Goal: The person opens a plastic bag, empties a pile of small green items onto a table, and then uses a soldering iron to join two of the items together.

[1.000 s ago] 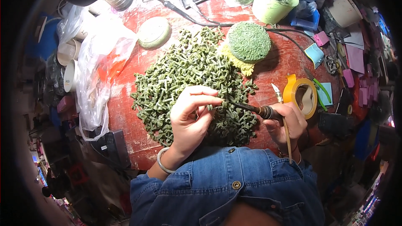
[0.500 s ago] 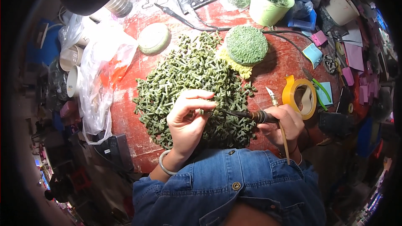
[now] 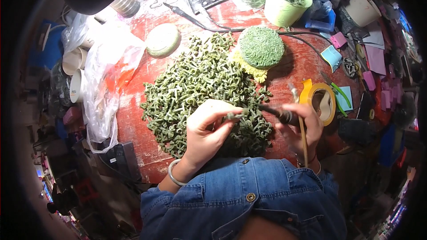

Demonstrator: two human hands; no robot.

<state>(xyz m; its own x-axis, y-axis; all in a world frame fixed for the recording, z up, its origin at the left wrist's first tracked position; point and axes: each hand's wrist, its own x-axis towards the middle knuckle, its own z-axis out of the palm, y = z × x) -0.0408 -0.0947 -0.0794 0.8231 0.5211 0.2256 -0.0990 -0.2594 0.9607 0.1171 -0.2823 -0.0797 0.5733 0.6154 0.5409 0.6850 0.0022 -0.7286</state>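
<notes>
Red worktable [image 3: 132,126], scuffed. Left hand [image 3: 205,131]: thumb and fingers pinch 1 small green piece [image 3: 234,116] over the near side of 1 heap of curled green pieces [image 3: 191,86], too many to count. Right hand [image 3: 310,126], blurred: fingers closed around 1 dark pen-like tool [image 3: 289,117] and 1 wooden-handled tool [image 3: 304,144]. Right: 1 yellow tape roll [image 3: 330,110]. Far right: 1 pale green bucket [image 3: 282,12].

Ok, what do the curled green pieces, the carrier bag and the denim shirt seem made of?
Curled green pieces: perhaps wax or clay, matte, judging by their dull coils; uncertain. Carrier bag: likely thin plastic, glossy, being crinkled and translucent. Denim shirt: probably cotton, matte, faded, with stitched seams.
</notes>
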